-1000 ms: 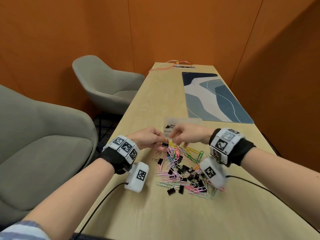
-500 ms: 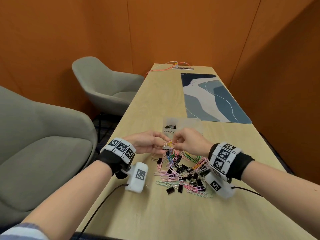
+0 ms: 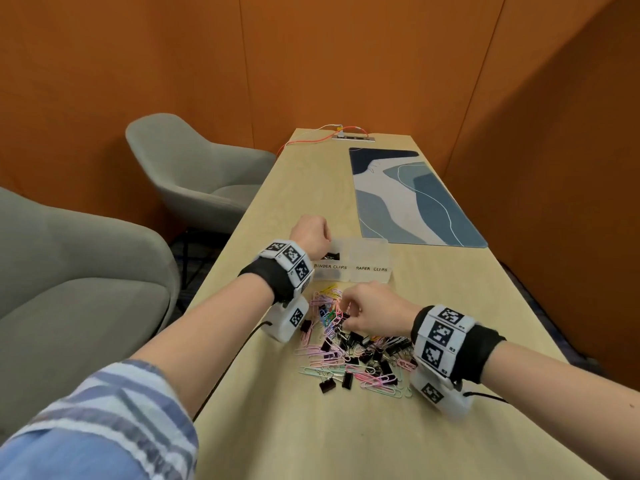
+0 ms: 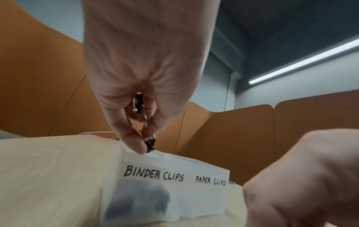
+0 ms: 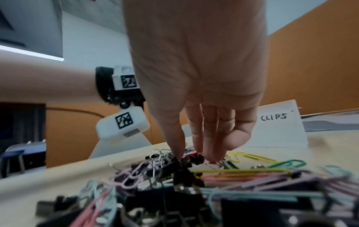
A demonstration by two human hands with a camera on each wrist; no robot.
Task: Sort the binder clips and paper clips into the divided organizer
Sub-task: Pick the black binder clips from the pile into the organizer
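A clear divided organizer [image 3: 370, 245] [image 4: 174, 162] stands on the table, lettered BINDER CLIPS on its left half and PAPER CLIPS on its right. Dark clips lie in the left compartment [image 3: 333, 256]. My left hand [image 3: 310, 237] [image 4: 144, 147] hovers over that compartment's left rim and pinches small black binder clips [image 4: 150, 143]. In front of the organizer spreads a pile of coloured paper clips and black binder clips [image 3: 353, 351] [image 5: 194, 184]. My right hand [image 3: 367, 313] [image 5: 191, 158] reaches down into the pile, thumb and fingertips closing around a black binder clip [image 5: 197, 158].
A blue patterned mat [image 3: 408, 199] lies beyond the organizer on the right. A cable and power strip [image 3: 349, 135] sit at the table's far end. Two grey armchairs [image 3: 194, 174] stand left of the table. The table's left edge runs near my left forearm.
Both hands met over the pile's far edge before. My left hand has carried the binder clips forward to the organizer's left compartment; my right hand has dropped back into the pile.
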